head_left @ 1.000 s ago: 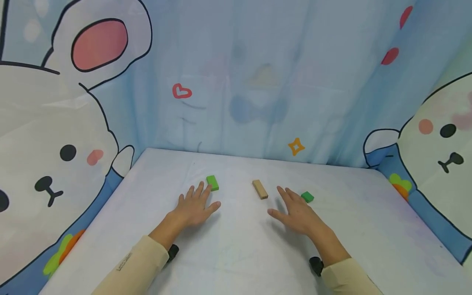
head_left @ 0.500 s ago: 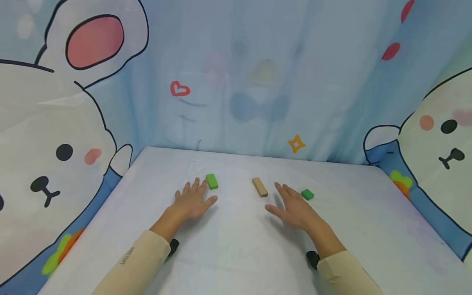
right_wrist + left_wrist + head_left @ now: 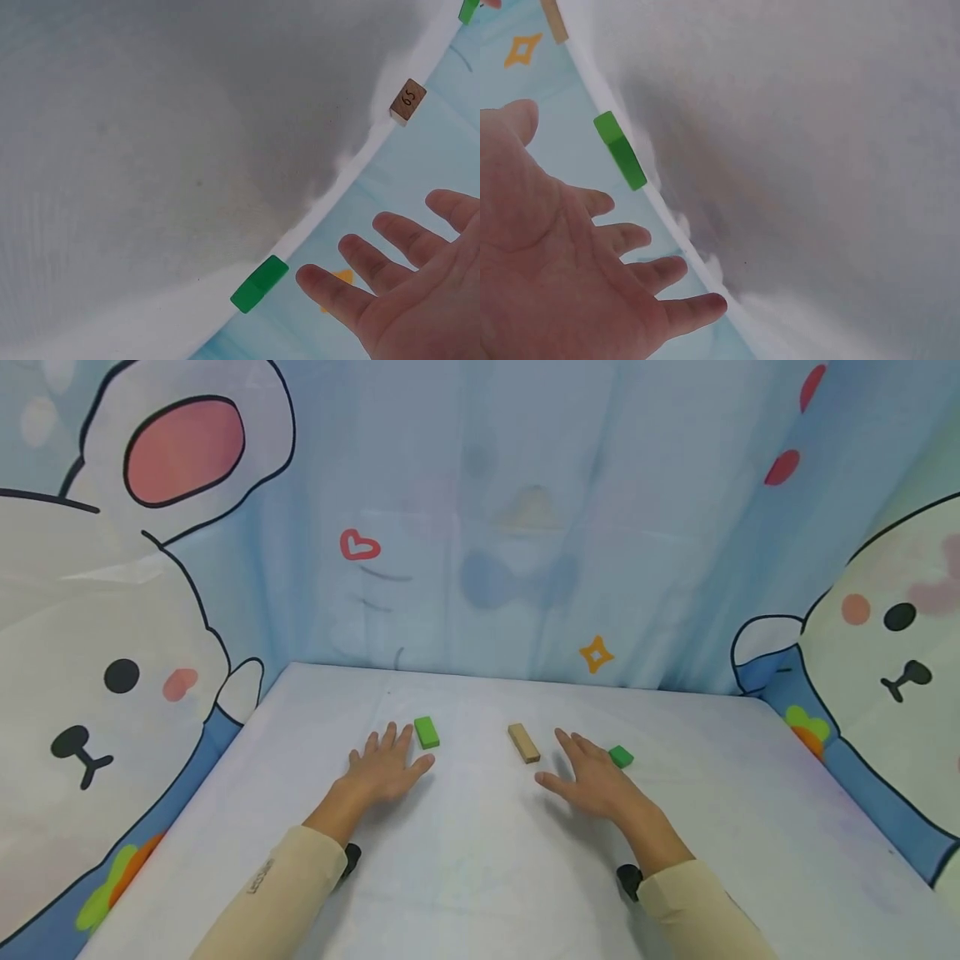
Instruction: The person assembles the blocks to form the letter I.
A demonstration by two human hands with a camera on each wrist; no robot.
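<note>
My left hand (image 3: 381,773) is held palm down over the white table with its fingers spread, holding nothing. Just beyond its fingertips lies a light green block (image 3: 427,732), also seen past the thumb side in the left wrist view. On the other side, my right hand (image 3: 596,781) has straight, spread fingers and an empty palm. Left of its fingertips is a plain wooden block (image 3: 523,743); in the right wrist view the wooden block's end (image 3: 408,100) bears the mark "65". A darker green block (image 3: 621,757) sits close to the right of the right hand's fingers.
The white-covered table (image 3: 480,877) ends at a back edge in front of a light blue curtain (image 3: 420,460) printed with cartoon bears. Both forearms wear beige sleeves, with a small black device (image 3: 629,881) under the right wrist.
Both hands shift slightly back and left in the head view, which itself moves a little. The left fingertips no longer overlap the light green block. The blocks stay where they lie.
</note>
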